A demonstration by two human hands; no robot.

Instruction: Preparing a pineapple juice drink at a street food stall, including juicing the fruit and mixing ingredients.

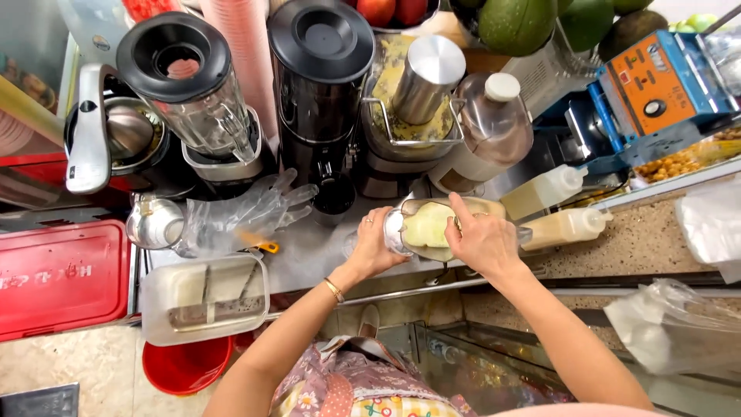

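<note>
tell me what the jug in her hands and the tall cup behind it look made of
The jug looks like clear plastic or glass: pale blended pulp shows through its wall. The tall cup looks like brushed steel, grey with a soft sheen.

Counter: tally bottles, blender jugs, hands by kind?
Squeeze bottles: 2
Big capped bottle: 1
Blender jugs: 2
Hands: 2, left hand and right hand, both on a jug of pale mix
Total: 7

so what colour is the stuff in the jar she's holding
Pale yellow-green, in the clear jar between both hands; head view shows it best.
</note>
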